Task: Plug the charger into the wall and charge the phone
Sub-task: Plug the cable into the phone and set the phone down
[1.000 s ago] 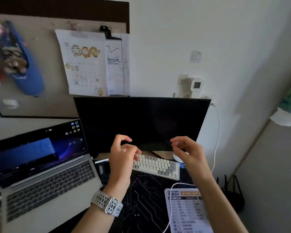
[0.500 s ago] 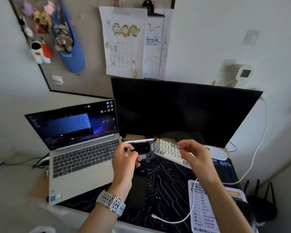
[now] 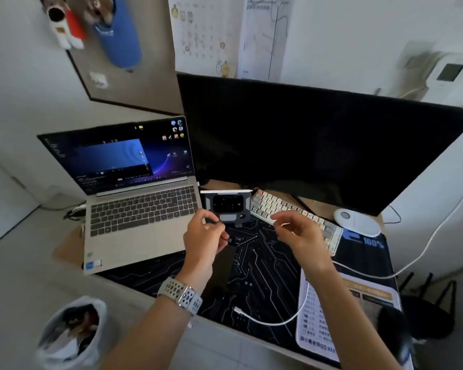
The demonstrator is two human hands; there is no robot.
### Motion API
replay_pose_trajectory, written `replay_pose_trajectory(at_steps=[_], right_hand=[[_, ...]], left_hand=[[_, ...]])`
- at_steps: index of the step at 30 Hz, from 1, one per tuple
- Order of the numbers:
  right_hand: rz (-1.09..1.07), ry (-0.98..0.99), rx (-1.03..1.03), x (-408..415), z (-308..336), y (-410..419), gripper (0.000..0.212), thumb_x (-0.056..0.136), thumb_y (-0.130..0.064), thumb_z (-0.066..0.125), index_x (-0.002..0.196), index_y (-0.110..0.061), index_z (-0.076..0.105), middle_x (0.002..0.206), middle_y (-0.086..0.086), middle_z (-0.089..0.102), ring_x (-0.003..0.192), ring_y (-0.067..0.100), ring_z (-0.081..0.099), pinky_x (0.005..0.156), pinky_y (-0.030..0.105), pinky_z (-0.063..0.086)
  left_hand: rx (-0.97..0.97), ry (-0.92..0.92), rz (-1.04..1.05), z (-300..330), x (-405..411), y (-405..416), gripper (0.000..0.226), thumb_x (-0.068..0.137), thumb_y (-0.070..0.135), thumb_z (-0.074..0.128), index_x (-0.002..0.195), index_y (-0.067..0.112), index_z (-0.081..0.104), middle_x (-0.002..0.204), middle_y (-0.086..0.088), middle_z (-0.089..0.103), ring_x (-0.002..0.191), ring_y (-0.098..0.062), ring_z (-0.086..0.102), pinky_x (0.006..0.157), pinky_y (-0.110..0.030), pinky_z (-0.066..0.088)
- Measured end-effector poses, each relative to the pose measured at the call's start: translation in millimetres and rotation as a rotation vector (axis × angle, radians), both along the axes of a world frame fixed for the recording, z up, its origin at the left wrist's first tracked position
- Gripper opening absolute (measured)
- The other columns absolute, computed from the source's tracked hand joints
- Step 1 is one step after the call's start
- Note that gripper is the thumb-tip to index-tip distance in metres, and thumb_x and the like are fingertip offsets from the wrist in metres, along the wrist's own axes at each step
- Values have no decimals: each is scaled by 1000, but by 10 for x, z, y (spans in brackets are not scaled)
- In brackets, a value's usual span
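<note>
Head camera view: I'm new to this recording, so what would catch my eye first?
The big black monitor fills the back of the desk, with the lit laptop to its left. In the middle both hands, left hand and right hand, hover over the dark desk mat. The loose white cable lies near the front edge.

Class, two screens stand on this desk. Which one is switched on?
The laptop on the left: its screen shows a blue desktop with icons. The larger monitor beside it is blank and black.
</note>
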State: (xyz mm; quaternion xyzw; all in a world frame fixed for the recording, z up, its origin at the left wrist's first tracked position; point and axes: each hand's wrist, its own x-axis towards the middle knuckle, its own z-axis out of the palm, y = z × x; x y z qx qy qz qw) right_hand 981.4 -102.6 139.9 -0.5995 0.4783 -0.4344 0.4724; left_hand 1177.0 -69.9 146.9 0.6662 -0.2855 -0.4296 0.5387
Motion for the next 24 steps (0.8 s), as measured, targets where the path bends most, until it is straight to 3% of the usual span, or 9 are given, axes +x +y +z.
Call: replay_pose_trajectory(at_steps=[6, 9, 13, 17, 21, 24], right_hand=[[36, 48, 88, -19, -308, 59, 30, 86, 4, 63, 90, -24, 71, 79, -6, 68, 74, 3, 62, 73, 23, 54], [42, 87, 123, -24, -467, 37, 33, 86, 6, 63, 90, -26, 70, 80, -4, 67, 72, 2, 60, 71, 22, 50], [47, 161, 185, -34, -729, 38, 34, 86, 4, 62, 89, -29, 69, 78, -2, 64, 69, 9, 56, 63, 23, 48], [57, 244, 256, -8, -1009, 110, 36, 87, 1, 62, 85, -34, 68, 74, -3, 65, 59, 4, 53, 52, 16, 43], [39, 286, 334, 30, -1236, 206, 33, 87, 2, 62, 86, -30, 68, 73, -5, 64, 62, 7, 55, 55, 16, 45], [18, 334, 374, 65, -1366, 277, 26, 87, -1, 62, 89, -25, 69, 73, -7, 64, 59, 3, 54, 52, 12, 44]], left_hand=[[124, -47, -40, -452, -21, 52, 14, 85, -2, 55, 80, 11, 57, 62, -8, 65, 46, -6, 59, 48, -20, 51], [244, -89, -84, -713, 26, 22, 11, 82, 1, 57, 79, 12, 56, 68, -11, 65, 52, -13, 58, 55, -29, 50], [383, -357, -216, -975, 114, -5, 12, 78, 18, 61, 82, 22, 50, 71, -5, 61, 58, -21, 55, 54, -31, 39], [426, -483, -321, -1138, 154, -49, 17, 77, 21, 63, 88, 19, 49, 72, -5, 59, 61, -23, 56, 56, -34, 43], [458, -598, -395, -1293, 195, -99, 22, 79, 24, 64, 91, 16, 48, 88, -12, 60, 77, -29, 61, 67, -44, 53], [557, -858, -554, -1418, 202, -116, 44, 81, 42, 64, 111, 16, 46, 112, -13, 50, 104, -36, 50, 76, -47, 52]])
